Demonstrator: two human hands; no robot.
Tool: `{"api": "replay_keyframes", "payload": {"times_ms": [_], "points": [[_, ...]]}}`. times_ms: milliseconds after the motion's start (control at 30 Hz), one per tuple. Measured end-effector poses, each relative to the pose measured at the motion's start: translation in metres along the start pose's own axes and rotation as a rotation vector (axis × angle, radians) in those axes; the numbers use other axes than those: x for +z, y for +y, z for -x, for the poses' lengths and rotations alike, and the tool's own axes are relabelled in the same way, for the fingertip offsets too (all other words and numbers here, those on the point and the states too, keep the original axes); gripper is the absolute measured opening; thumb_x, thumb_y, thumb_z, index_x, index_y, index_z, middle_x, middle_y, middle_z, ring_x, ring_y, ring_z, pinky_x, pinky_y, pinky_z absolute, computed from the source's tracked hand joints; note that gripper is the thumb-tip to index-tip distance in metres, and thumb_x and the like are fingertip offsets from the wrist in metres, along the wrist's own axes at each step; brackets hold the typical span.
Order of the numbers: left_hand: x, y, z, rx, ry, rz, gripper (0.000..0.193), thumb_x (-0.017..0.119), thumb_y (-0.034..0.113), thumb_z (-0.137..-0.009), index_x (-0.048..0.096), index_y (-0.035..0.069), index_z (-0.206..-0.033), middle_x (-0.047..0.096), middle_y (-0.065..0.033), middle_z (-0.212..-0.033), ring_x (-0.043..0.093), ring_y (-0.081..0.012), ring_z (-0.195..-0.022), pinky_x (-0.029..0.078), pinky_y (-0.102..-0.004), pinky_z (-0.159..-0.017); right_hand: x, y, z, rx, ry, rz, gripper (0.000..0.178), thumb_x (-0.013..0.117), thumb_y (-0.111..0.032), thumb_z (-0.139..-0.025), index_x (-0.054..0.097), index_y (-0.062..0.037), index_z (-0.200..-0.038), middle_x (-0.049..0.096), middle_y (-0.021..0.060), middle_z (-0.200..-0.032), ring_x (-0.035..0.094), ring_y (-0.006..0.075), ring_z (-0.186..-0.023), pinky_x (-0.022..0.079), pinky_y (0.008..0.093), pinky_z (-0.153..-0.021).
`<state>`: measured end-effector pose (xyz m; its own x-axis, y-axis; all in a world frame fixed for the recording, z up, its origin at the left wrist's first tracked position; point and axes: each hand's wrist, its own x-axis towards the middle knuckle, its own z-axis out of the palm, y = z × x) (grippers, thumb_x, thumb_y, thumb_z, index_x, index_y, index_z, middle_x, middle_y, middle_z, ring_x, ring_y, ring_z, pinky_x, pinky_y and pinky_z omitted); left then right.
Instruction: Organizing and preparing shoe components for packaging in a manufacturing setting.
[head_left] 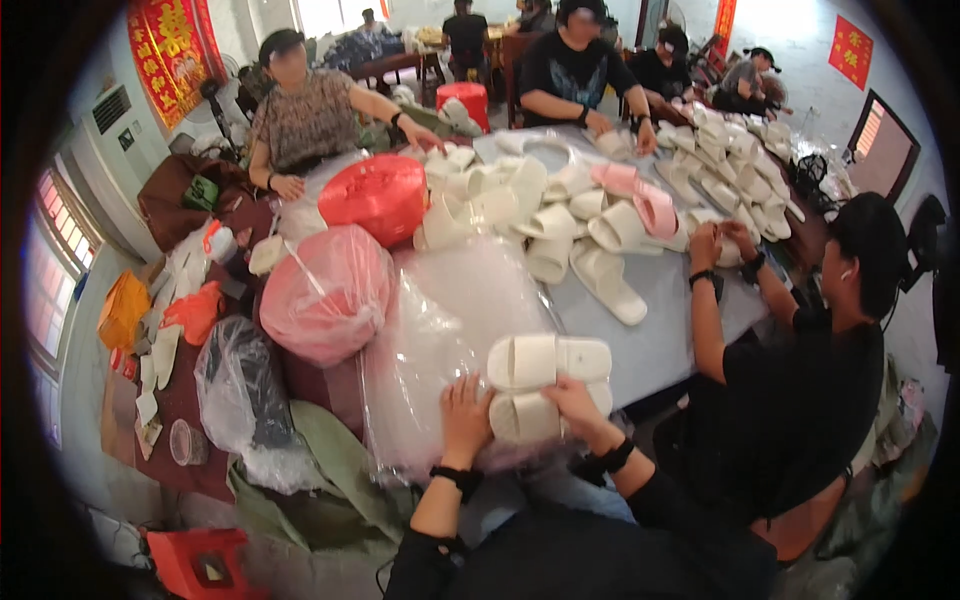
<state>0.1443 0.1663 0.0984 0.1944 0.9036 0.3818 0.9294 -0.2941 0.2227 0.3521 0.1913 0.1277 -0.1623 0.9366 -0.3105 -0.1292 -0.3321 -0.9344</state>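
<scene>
A pair of white slippers [522, 363] lies side by side in front of me, over the near edge of a stack of clear plastic bags [450, 325]. My right hand [580, 408] grips the nearer slipper [522, 418] around its middle, beside the strap. My left hand [466, 415] lies on the plastic bags with its fingers stretched out, its thumb side close to the left end of the nearer slipper. Whether that thumb touches the slipper I cannot tell.
Beyond lies a heap of white slippers [548, 222] with a pink slipper [656, 208] among them. A red roll of plastic tape [375, 197] and a pink plastic-wrapped bundle [330, 292] stand left. Co-workers handle slippers at right [850, 290] and across the table [575, 70].
</scene>
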Motion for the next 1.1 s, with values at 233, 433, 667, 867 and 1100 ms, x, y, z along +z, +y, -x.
{"api": "replay_keyframes", "payload": {"times_ms": [233,433,667,867,1100], "points": [[-0.008,0.005,-0.011,-0.039,-0.028,0.103,0.045,0.060,0.019,-0.075,0.058,0.014,-0.120,0.039,-0.0139,-0.138,0.029,-0.0340,-0.131,0.021,-0.0504,-0.106,0.005,-0.045,-0.007,-0.081,0.046,-0.066,0.021,0.056,-0.011,-0.087,0.062,0.0025,-0.101,0.065,0.0061,-0.090,0.059,0.0106,-0.077,0.047,0.0249,-0.067],[-0.008,-0.022,-0.003,-0.108,-0.135,0.529,0.042,0.061,0.016,-0.073,0.060,0.006,-0.114,0.042,-0.0192,-0.135,0.030,-0.0376,-0.130,0.018,-0.0520,-0.108,0.009,-0.059,0.013,0.062,-0.010,-0.382,0.023,0.054,-0.023,-0.092,0.060,-0.0026,-0.101,0.064,0.0037,-0.083,0.058,0.0086,-0.069,0.044,0.0223,-0.059],[-0.067,0.011,0.013,0.097,-0.308,-0.021,0.038,0.060,0.032,-0.081,0.062,0.012,-0.113,0.047,-0.0148,-0.132,0.038,-0.0346,-0.126,0.029,-0.0520,-0.101,-0.032,-0.057,0.068,0.150,-0.146,-0.375,0.029,0.053,-0.031,-0.093,0.057,-0.0034,-0.102,0.062,0.0021,-0.080,0.059,0.0108,-0.068,0.045,0.0238,-0.058],[-0.043,0.003,0.019,0.098,-0.334,-0.004,0.059,0.056,0.042,-0.084,0.047,0.006,-0.130,0.041,-0.0138,-0.139,0.037,-0.0357,-0.127,0.028,-0.0525,-0.102,-0.033,-0.077,0.100,0.412,-0.359,-0.191,0.040,0.042,-0.034,-0.097,0.055,0.0009,-0.110,0.066,0.0089,-0.095,0.064,0.0155,-0.079,0.049,0.0272,-0.073],[-0.065,0.007,-0.014,0.113,-0.078,0.476,0.065,0.061,0.006,-0.072,0.039,0.000,-0.133,0.037,-0.0171,-0.140,0.040,-0.0339,-0.125,0.034,-0.0410,-0.102,-0.033,-0.059,0.111,0.429,-0.445,-0.244,0.043,0.042,-0.034,-0.097,0.052,0.0036,-0.116,0.066,0.0128,-0.101,0.065,0.0166,-0.084,0.051,0.0283,-0.077]]}}
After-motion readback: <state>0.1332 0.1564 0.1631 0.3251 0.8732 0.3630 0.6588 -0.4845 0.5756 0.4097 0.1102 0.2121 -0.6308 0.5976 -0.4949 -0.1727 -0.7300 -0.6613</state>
